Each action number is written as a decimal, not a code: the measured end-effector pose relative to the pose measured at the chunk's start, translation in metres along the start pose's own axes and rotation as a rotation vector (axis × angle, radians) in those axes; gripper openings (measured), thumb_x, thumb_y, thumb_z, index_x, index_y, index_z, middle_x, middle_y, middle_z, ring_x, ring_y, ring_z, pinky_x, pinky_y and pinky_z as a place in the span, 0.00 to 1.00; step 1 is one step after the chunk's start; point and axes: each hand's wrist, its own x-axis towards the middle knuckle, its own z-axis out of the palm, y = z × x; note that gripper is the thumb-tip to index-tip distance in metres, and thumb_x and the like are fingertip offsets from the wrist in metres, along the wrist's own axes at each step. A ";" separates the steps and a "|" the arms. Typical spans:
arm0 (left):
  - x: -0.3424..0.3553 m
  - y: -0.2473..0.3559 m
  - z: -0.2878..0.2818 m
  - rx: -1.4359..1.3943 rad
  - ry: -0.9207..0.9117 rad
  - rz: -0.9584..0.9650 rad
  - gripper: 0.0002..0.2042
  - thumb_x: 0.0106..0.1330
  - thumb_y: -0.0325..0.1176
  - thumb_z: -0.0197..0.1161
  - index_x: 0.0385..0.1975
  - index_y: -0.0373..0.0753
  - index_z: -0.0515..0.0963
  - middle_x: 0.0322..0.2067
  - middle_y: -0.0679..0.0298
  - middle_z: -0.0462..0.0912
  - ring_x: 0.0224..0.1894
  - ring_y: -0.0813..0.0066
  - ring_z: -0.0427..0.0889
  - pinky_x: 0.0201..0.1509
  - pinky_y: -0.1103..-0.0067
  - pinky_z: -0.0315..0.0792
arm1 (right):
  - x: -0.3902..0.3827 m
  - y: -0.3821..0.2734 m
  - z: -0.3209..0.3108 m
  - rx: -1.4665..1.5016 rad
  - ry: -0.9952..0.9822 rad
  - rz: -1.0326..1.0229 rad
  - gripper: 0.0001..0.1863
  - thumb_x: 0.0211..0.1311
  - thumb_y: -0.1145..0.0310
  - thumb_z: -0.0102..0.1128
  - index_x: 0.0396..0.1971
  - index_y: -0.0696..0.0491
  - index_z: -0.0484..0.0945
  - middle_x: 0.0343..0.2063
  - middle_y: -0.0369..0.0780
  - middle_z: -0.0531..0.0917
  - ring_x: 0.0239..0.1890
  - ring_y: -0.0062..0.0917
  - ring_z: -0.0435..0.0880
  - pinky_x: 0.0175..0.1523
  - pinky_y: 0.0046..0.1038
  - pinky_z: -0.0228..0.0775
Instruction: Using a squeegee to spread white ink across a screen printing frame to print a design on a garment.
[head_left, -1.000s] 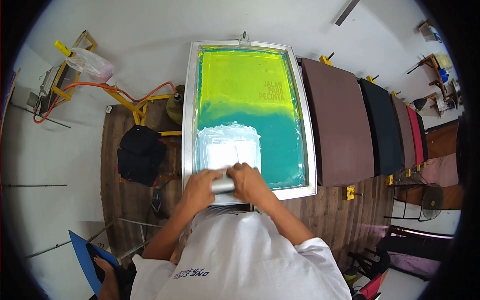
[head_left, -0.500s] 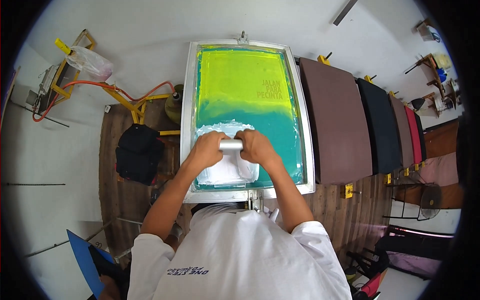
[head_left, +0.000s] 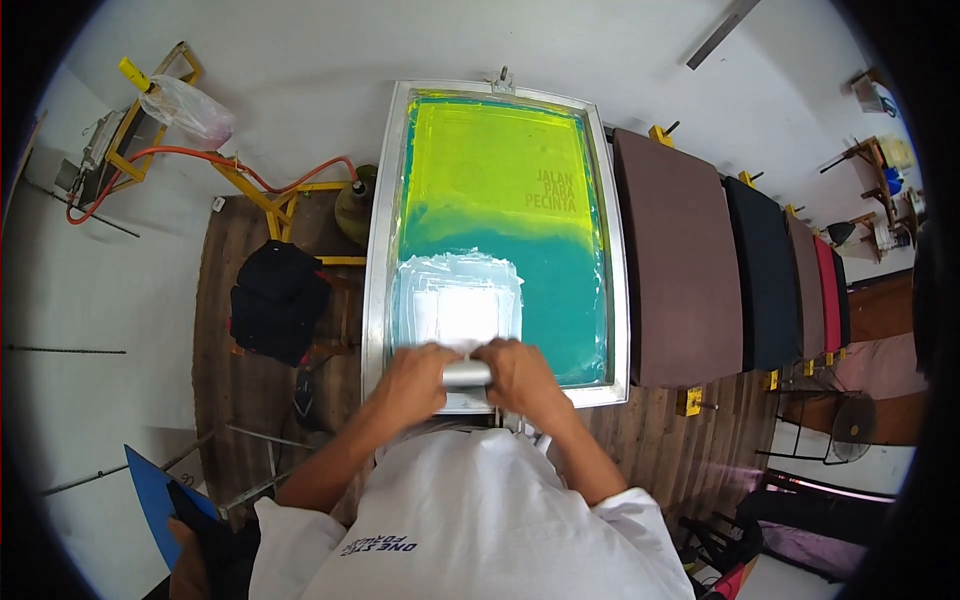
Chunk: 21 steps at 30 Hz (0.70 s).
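A silver-framed printing screen point(head_left: 617, 300) lies in front of me, its mesh bright yellow with faint lettering at the far end and teal nearer me. A thick patch of white ink point(head_left: 465, 310) covers its near left part. My left hand point(head_left: 414, 385) and my right hand point(head_left: 518, 380) are wrapped round the two ends of a silver squeegee handle point(head_left: 466, 373) at the screen's near edge, slightly blurred. The squeegee's blade is hidden beneath the handle and my hands.
Padded platens point(head_left: 680, 260) in brown, black and red line the right, with a fan point(head_left: 852, 425) beyond. At left are a green cylinder point(head_left: 356, 220) with an orange hose, folded black cloth point(head_left: 270, 300) and, low down, another person's arm point(head_left: 186, 560) beside a blue board point(head_left: 150, 500).
My hands and the squeegee went away from me to the middle of the white ink half a second ago, and are now back at the near edge.
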 end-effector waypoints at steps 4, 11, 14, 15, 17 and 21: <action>0.056 -0.032 -0.016 0.041 0.138 0.022 0.20 0.48 0.16 0.62 0.44 0.37 0.83 0.39 0.49 0.84 0.43 0.48 0.83 0.52 0.64 0.76 | 0.060 0.010 -0.023 -0.083 0.137 0.019 0.18 0.42 0.77 0.63 0.38 0.51 0.83 0.35 0.44 0.83 0.39 0.44 0.83 0.43 0.44 0.77; 0.028 -0.031 0.007 0.084 0.140 0.056 0.24 0.43 0.13 0.63 0.46 0.35 0.78 0.43 0.50 0.82 0.44 0.48 0.82 0.51 0.64 0.76 | 0.035 0.007 0.011 -0.082 0.178 0.028 0.22 0.38 0.78 0.67 0.40 0.53 0.78 0.40 0.43 0.80 0.44 0.43 0.80 0.45 0.44 0.76; -0.018 -0.001 0.015 0.089 0.037 -0.027 0.27 0.43 0.14 0.63 0.49 0.35 0.78 0.51 0.53 0.79 0.53 0.53 0.78 0.59 0.64 0.69 | -0.013 -0.010 0.030 -0.050 0.120 0.037 0.26 0.37 0.76 0.69 0.43 0.53 0.76 0.44 0.43 0.79 0.48 0.42 0.78 0.46 0.45 0.73; -0.030 0.002 0.016 0.073 0.001 -0.050 0.27 0.44 0.15 0.63 0.50 0.36 0.77 0.52 0.53 0.78 0.55 0.54 0.77 0.61 0.65 0.67 | -0.022 -0.018 0.031 -0.040 0.087 0.037 0.24 0.38 0.76 0.68 0.42 0.54 0.76 0.44 0.44 0.79 0.49 0.42 0.78 0.46 0.45 0.73; -0.042 0.008 0.014 0.068 -0.018 -0.065 0.26 0.45 0.15 0.61 0.50 0.35 0.78 0.51 0.52 0.79 0.54 0.54 0.78 0.60 0.65 0.69 | -0.031 -0.024 0.028 -0.007 0.050 0.017 0.21 0.40 0.76 0.67 0.40 0.54 0.77 0.41 0.44 0.80 0.47 0.41 0.79 0.45 0.46 0.73; -0.012 -0.001 -0.001 0.008 -0.012 0.003 0.22 0.45 0.15 0.61 0.46 0.31 0.80 0.43 0.49 0.83 0.46 0.50 0.83 0.55 0.66 0.75 | -0.006 -0.018 0.007 -0.040 -0.004 0.073 0.23 0.39 0.78 0.66 0.42 0.51 0.81 0.39 0.40 0.83 0.45 0.40 0.82 0.46 0.45 0.74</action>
